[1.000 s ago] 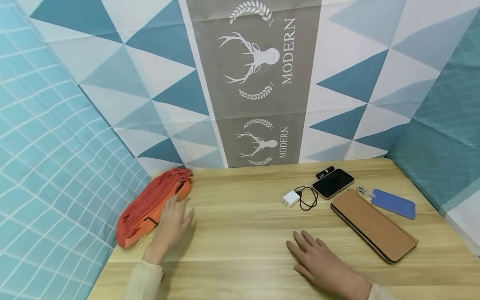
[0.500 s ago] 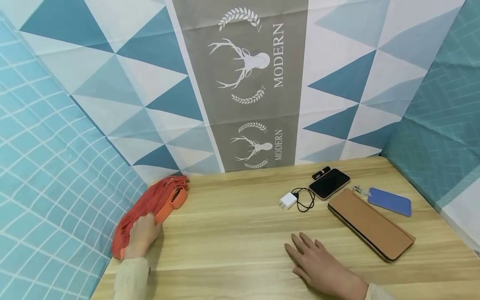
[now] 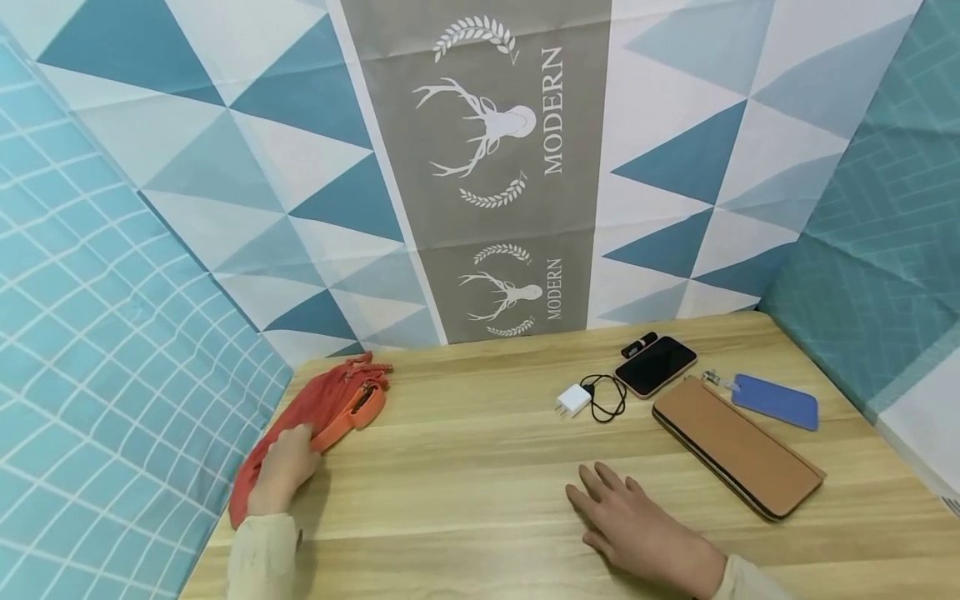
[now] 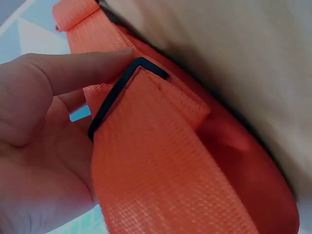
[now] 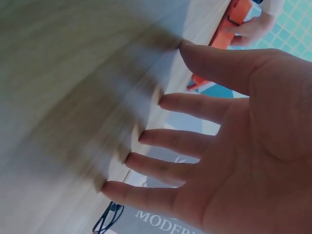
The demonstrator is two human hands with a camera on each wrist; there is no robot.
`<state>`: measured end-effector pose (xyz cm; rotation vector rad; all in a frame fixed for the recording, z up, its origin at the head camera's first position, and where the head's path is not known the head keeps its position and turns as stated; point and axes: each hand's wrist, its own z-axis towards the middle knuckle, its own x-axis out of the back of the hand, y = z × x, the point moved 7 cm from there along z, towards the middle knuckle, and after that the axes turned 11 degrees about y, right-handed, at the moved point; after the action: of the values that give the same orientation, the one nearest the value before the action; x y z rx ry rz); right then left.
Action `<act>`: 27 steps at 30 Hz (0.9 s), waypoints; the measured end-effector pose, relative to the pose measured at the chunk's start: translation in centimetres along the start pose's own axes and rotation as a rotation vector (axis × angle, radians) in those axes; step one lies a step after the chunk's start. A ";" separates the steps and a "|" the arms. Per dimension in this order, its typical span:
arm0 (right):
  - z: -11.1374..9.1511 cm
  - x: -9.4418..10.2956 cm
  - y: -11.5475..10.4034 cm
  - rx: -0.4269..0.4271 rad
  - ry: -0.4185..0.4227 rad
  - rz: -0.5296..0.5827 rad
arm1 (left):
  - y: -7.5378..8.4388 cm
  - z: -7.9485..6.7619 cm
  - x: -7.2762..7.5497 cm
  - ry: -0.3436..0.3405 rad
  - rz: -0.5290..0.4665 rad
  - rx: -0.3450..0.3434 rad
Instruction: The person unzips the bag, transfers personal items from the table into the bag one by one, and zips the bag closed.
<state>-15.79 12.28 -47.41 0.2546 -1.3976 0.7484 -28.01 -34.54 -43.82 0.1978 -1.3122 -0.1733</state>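
Observation:
At the table's left side lies a red fabric bag (image 3: 315, 400) with a wide orange strap (image 4: 151, 151). My left hand (image 3: 283, 467) grips this bag at its near part, fingers curled over it. In the left wrist view the thumb presses on the strap beside a black strap buckle (image 4: 116, 100), and the other fingers are mostly hidden behind the strap. My right hand (image 3: 641, 529) is palm down at the near right, holding nothing. Its spread fingers (image 5: 187, 144) reach to the tabletop in the right wrist view.
On the right of the wooden table (image 3: 450, 500) lie a tan wallet (image 3: 738, 446), a blue card holder (image 3: 776, 402), a phone (image 3: 656, 367), a small black tube (image 3: 640, 344) and a white charger plug (image 3: 573, 400) with a black cable (image 3: 618, 404). Patterned cloth walls surround the table.
My left hand has moved down and left from above the bag and taken hold of it. The bag's far end has shifted slightly and looks more crumpled. My right hand stays in place.

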 end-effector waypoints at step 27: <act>0.6 -0.1 -0.5 -0.032 -0.021 0.029 | 15.1 -1.4 -0.5 0.148 -0.042 -0.349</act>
<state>-15.94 11.59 -47.25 0.2182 -1.4340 0.7490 -26.57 -19.74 -41.00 -0.0580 -1.1112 -0.4115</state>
